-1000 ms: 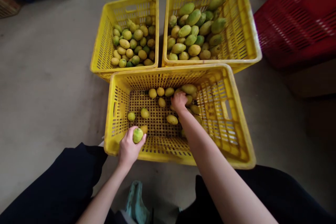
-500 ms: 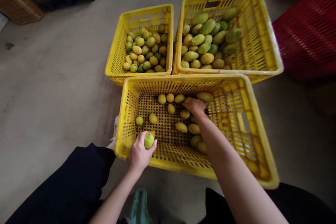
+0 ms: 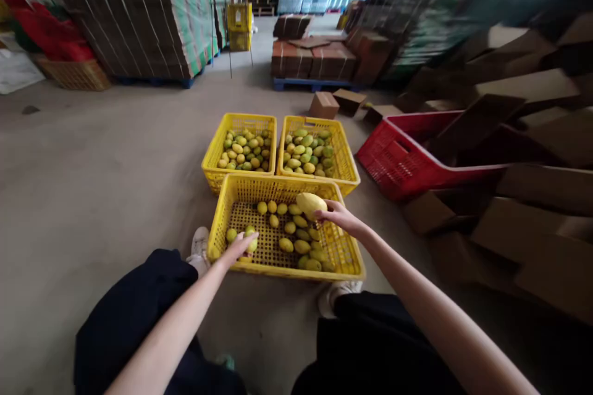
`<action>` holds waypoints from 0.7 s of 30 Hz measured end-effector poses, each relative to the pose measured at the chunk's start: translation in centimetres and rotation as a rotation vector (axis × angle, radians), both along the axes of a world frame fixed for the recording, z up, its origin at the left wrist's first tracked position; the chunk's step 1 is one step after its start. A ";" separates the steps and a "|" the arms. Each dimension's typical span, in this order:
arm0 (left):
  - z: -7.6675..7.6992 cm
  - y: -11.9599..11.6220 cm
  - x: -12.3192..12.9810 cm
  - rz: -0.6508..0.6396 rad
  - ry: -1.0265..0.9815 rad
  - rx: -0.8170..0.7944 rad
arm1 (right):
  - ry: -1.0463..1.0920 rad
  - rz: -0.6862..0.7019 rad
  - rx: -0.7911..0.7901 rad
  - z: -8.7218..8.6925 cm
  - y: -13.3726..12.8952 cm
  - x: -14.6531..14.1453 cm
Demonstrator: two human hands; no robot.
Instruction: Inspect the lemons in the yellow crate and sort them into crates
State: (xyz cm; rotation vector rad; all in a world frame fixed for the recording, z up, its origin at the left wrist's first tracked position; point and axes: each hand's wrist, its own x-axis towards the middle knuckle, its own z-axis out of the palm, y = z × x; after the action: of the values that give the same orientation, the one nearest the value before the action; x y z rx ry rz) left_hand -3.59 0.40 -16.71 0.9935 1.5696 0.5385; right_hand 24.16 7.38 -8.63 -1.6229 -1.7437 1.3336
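Note:
In the front yellow crate, yellow-green oval fruits lie loosely on the slotted bottom, mostly toward the right. My right hand is closed on one end of a large yellow oval fruit, lifted above the crate's right part. Low over the left side of the same crate, my left hand is curled around a small green-yellow fruit. Its fingers are partly hidden. A round green fruit lies beside that hand.
Behind stand two yellow crates, the left one with small fruits, the right one with larger ones. At right are a red crate and a heap of cardboard boxes. Stacked pallets stand farther back.
My right hand has lifted the large fruit out from among those at the crate's back right. My left hand stays at the left side with its fruit. The view has tilted up.

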 end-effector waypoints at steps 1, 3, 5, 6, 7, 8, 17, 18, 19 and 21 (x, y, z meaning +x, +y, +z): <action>1.5 0.8 0.2 -0.027 -0.063 -0.005 | 0.161 -0.025 0.015 1.5 -1.2 -0.3; 5.0 2.4 0.7 -0.080 -0.199 0.006 | 0.447 -0.097 0.053 4.1 -3.9 -1.3; 8.9 3.7 1.3 -0.125 -0.321 0.061 | 0.607 -0.142 0.064 6.0 -6.4 -2.6; 10.7 4.1 1.5 -0.148 -0.376 0.102 | 0.658 -0.155 0.061 6.8 -7.5 -3.3; 12.3 4.2 1.6 -0.179 -0.440 0.157 | 0.689 -0.169 0.064 7.3 -8.4 -4.0; 13.7 4.2 1.7 -0.212 -0.506 0.238 | 0.698 -0.182 0.077 7.6 -9.0 -4.7; 14.7 0.0 1.6 -0.190 -0.140 0.878 | 0.448 -0.337 0.471 6.1 -7.3 -6.8; 14.7 -0.4 1.7 -0.216 -0.049 0.969 | 0.418 -0.319 0.507 5.9 -7.4 -6.8; 14.8 -0.6 1.8 -0.252 0.024 1.044 | 0.389 -0.300 0.544 5.7 -7.7 -6.8; 15.0 -0.8 2.0 -0.326 0.110 1.145 | 0.344 -0.261 0.612 5.5 -8.6 -6.8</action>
State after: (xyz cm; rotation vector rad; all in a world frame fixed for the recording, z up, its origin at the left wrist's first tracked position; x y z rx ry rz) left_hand -1.55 -0.39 -1.70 2.1048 1.0750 1.2042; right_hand 17.37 -1.25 -3.16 -1.1454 -1.4713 0.7879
